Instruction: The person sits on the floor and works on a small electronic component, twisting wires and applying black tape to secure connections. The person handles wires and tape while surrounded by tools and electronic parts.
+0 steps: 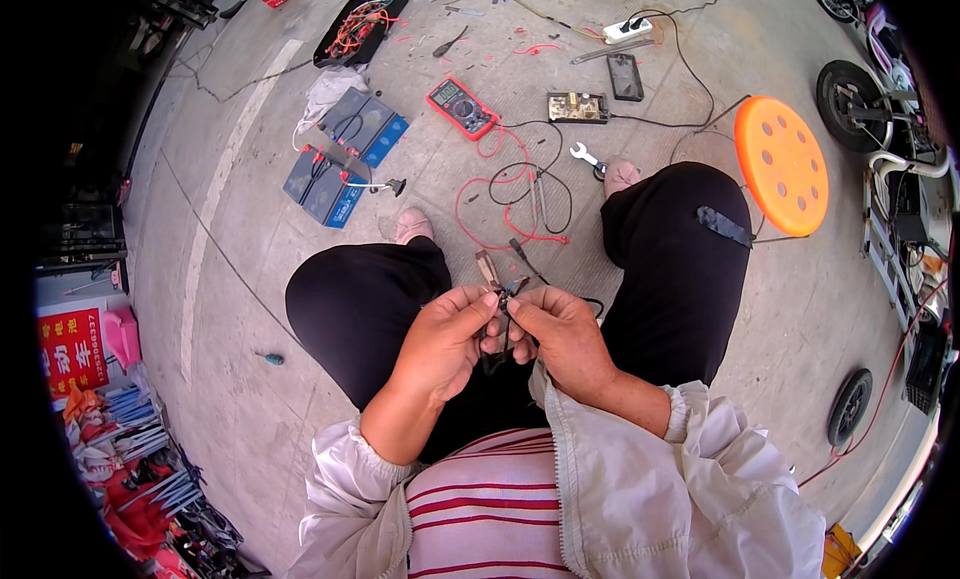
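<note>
My left hand (pixel 447 331) and my right hand (pixel 562 337) meet in front of my lap, thumbs and fingertips pinched together. Between them they grip thin dark wires (pixel 505 301); the fingers hide much of these. Just beyond the fingertips lies a tool with brownish handles (pixel 487 268), its lower part covered by my hands. Close by, a black cable with a connector end (pixel 518 248) runs down behind my right hand. Farther off on the floor are a red multimeter (pixel 463 110) and its red and black test leads (pixel 535 184).
Two blue-black batteries (pixel 330 187) stand at left, wired together. An opened charger with a bare circuit board (pixel 577 107) lies beside its black cover (pixel 625 77). Also around are a wrench (pixel 588 157), a white power strip (pixel 628 31), an orange stool (pixel 782 167) and a box of wires (pixel 360 27).
</note>
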A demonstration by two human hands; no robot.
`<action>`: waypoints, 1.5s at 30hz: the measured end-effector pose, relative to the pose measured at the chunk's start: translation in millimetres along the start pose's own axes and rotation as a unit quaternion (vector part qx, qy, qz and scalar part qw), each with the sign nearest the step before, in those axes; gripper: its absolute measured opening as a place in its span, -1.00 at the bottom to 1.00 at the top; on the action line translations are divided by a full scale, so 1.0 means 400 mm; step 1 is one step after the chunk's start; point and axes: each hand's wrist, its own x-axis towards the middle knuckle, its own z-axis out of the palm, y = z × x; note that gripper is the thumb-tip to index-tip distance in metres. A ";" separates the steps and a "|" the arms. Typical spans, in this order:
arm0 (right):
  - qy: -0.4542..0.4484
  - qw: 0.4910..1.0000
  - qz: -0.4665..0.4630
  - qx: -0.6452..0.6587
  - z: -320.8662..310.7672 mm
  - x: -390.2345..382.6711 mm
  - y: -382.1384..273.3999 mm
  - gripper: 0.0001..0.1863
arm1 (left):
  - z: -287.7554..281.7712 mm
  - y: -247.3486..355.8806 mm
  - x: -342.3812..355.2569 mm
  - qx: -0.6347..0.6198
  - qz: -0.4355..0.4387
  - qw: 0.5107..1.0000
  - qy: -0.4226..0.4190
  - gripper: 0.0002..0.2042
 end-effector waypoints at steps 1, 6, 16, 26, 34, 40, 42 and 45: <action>-0.001 1.000 -0.003 -0.002 -0.001 0.000 0.001 -0.85 | 0.000 0.000 0.000 -0.002 -0.001 1.000 -0.001 -0.87; -0.011 0.999 -0.017 -0.025 -0.002 -0.002 0.000 -0.85 | 0.001 0.000 0.002 -0.001 0.003 1.000 0.010 -0.90; -0.045 0.991 -0.019 -0.121 -0.001 -0.024 -0.023 -0.81 | 0.005 -0.017 0.008 0.051 0.068 0.996 0.038 -0.97; -0.023 0.998 0.047 0.035 -0.016 -0.031 -0.077 -0.81 | 0.003 -0.036 0.012 0.195 0.148 0.969 -0.045 -0.94; -0.035 0.989 0.086 0.114 -0.004 -0.040 -0.124 -0.72 | 0.012 -0.031 0.007 0.205 0.190 0.960 -0.014 -0.93; -0.006 0.969 -0.208 -0.132 -0.041 0.016 -0.046 -0.82 | 0.009 -0.030 0.002 0.115 0.142 0.983 0.007 -0.95; -0.086 0.965 -0.191 -0.159 -0.040 0.012 -0.028 -0.81 | -0.003 -0.024 0.000 0.048 0.109 0.993 -0.012 -0.98; -0.132 0.969 -0.155 -0.138 -0.026 0.011 -0.018 -0.81 | -0.006 -0.017 -0.005 0.062 0.117 0.991 0.011 -0.98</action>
